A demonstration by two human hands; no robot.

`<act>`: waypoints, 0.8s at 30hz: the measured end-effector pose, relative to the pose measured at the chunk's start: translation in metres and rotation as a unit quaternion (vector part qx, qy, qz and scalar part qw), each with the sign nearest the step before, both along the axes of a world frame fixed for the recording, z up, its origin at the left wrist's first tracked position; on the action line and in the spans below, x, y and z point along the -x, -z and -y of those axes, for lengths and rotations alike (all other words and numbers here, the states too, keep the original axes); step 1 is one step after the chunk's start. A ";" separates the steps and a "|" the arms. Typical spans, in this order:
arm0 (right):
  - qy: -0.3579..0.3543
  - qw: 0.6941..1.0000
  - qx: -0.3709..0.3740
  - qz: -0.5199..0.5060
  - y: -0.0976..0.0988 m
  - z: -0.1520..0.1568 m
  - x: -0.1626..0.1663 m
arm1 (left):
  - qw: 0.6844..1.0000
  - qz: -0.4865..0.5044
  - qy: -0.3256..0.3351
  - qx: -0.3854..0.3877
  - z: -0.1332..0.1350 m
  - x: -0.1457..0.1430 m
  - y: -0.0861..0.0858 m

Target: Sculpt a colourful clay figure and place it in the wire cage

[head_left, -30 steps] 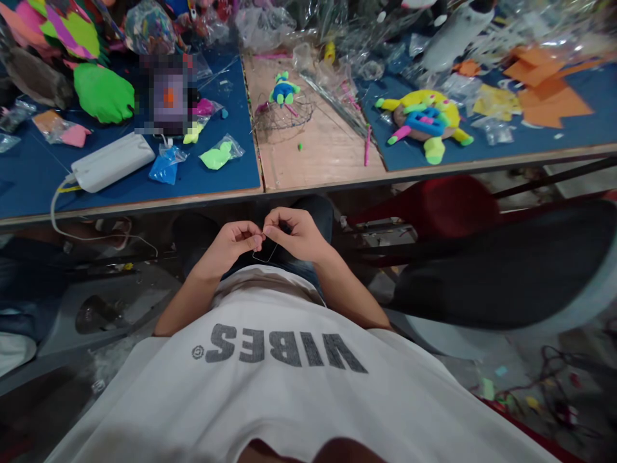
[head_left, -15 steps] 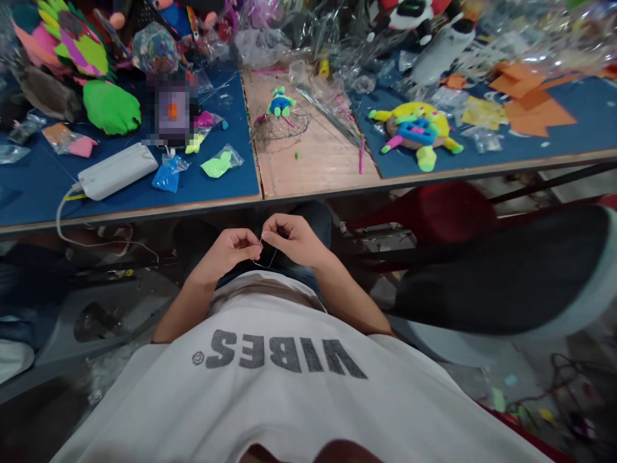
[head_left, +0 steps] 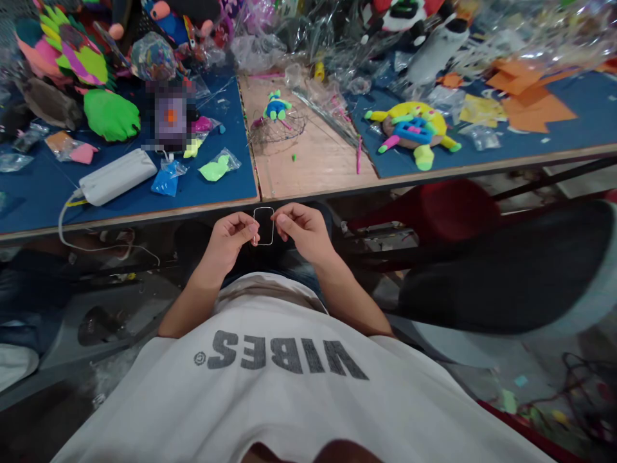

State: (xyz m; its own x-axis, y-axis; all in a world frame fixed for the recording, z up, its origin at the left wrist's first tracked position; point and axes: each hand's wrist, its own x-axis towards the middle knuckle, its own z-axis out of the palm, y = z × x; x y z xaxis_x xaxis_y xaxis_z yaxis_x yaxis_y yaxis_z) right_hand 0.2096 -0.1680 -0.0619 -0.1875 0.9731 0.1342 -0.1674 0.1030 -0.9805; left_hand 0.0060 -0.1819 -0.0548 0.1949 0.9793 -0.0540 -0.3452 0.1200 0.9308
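Hands [head_left: 228, 243] pinching a thin wire loop [head_left: 264, 244] – rounded rectangle, cluttered worktable [head_left: 313, 175] just beyond

easiest way in from the right hand [head_left: 303, 233] is over the table's front edge [head_left: 318, 195] onto the front strip of wood panel [head_left: 318, 175], cause the white corded box [head_left: 118, 177] and bagged lime-green clay [head_left: 215, 170] crowd the left, a pink stick [head_left: 358, 157] lies right, and tangled wire [head_left: 292, 133] hogs the panel farther back.

Wire loop [head_left: 265, 244] between the hands [head_left: 224, 244] [head_left: 308, 236], before the table [head_left: 318, 173]; on it, power block [head_left: 117, 177] left, wire tangle [head_left: 292, 132] midway, sheets [head_left: 537, 106] right.
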 end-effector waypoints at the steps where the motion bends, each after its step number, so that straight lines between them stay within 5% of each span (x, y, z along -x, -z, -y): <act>1: 0.003 1.000 -0.001 -0.003 0.000 0.001 0.001 | 1.000 0.000 0.001 0.000 0.000 -0.001 0.001; 9: 0.022 1.000 0.005 -0.013 -0.003 0.003 0.005 | 1.000 -0.013 -0.003 -0.002 0.000 -0.006 0.008; 13: 0.022 0.999 0.011 -0.032 0.000 0.002 0.003 | 0.992 -0.059 0.003 -0.110 0.000 0.000 0.011; 18: -0.024 0.997 0.025 -0.071 0.005 0.000 0.004 | 0.916 -0.283 0.038 -0.281 0.004 0.010 0.003; 24: -0.075 0.993 0.041 -0.083 0.006 0.001 0.007 | 0.851 -0.397 0.031 -0.344 0.007 0.006 -0.002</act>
